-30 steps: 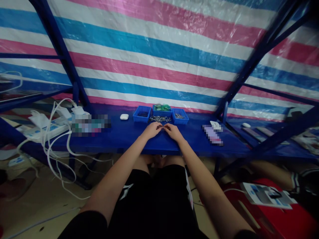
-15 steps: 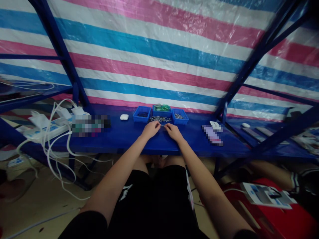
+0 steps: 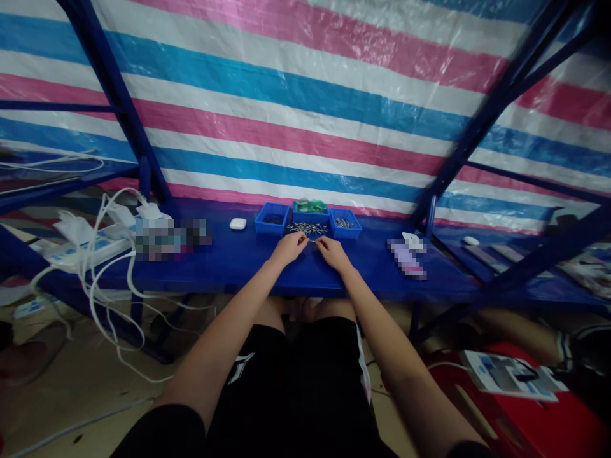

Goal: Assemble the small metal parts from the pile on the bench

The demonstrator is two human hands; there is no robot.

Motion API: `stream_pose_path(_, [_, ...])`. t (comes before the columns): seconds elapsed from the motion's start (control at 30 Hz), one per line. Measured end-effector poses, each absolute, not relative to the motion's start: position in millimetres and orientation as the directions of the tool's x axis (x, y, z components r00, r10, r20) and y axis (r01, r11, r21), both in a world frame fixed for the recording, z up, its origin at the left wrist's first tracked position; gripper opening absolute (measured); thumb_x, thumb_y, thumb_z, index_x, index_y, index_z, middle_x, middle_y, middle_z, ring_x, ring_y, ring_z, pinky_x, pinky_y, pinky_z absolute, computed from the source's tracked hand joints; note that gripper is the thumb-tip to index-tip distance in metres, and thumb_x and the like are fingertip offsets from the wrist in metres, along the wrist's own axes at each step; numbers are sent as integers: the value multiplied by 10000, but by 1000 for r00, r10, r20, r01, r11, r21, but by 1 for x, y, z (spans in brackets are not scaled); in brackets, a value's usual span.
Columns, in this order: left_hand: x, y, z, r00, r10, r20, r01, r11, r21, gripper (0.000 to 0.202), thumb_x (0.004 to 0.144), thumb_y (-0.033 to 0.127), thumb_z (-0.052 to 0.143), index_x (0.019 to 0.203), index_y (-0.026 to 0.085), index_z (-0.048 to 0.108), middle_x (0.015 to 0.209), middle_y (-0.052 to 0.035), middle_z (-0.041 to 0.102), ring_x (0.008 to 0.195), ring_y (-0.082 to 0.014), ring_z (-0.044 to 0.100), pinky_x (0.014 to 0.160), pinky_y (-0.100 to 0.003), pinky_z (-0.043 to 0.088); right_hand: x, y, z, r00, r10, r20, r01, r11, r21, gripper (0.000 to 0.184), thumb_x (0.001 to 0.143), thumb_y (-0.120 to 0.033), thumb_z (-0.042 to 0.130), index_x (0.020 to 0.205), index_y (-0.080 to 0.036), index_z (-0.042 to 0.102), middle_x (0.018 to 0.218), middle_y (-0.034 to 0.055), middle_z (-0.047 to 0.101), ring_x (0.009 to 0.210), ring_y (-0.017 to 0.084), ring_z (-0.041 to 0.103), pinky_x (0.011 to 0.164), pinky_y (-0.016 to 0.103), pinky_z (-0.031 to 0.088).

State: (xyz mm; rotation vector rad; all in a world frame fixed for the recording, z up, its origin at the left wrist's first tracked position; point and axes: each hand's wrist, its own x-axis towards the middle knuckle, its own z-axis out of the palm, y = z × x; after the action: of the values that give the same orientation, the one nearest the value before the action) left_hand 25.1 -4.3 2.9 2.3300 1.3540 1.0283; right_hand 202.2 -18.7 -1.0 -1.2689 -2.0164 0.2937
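My left hand (image 3: 289,247) and my right hand (image 3: 331,250) rest on the blue bench (image 3: 248,257), fingertips pinched toward each other. Between them runs a thin metal pin (image 3: 312,240), held at both ends. Just beyond the hands lies a heap of small metal pins (image 3: 306,228). Behind the heap stand three small blue bins: the left bin (image 3: 272,219) with dark contents, the middle bin (image 3: 310,208) with green pieces, the right bin (image 3: 344,223) with metal parts.
A white earbud case (image 3: 237,223) lies left of the bins. Power strips and white cables (image 3: 102,245) crowd the bench's left end. Blue rack posts (image 3: 119,102) flank the bench. A red stool with a device (image 3: 513,375) stands at lower right, beside another person's leg (image 3: 520,337).
A second ago the fingertips met close together over the bench. They have since drawn slightly apart, with the thin pin showing between them. The view has shifted a little.
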Motion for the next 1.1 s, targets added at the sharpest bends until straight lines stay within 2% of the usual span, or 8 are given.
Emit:
stream_pose_path(0.33, [25,-2,1,319,825,467,653,-548,522,265,865,380,428,848,195,618,785,-47,661,710,-166,597,619,-237,406,203,-13,-6,-242,858,453,670,486,-561,173,837,-278,467,892,-187,603,832,38,642,757,151,576,708,248,418])
stream_pose_path(0.57, [25,-4,3,319,821,474,667,-549,503,294,880,388,399,818,195,612,794,-50,656,720,-171,593,639,-245,403,204,-17,-2,-245,847,473,683,497,-536,234,878,-317,398,882,-191,595,799,30,628,731,147,560,697,241,402])
stream_pose_path(0.87, [26,-5,3,337,817,468,673,-557,486,321,898,377,359,777,188,588,793,-52,641,732,-166,580,652,-242,400,204,-13,-6,-217,876,430,626,463,-627,308,919,-368,317,852,-195,563,785,25,629,731,135,578,700,233,411])
stream_pose_path(1.1, [26,-1,1,352,801,484,655,-580,484,190,873,279,427,846,184,590,881,-54,625,828,-170,577,735,-260,430,205,-13,-3,-228,829,510,695,505,-511,167,850,-260,469,883,-193,619,837,42,607,766,152,549,740,265,416])
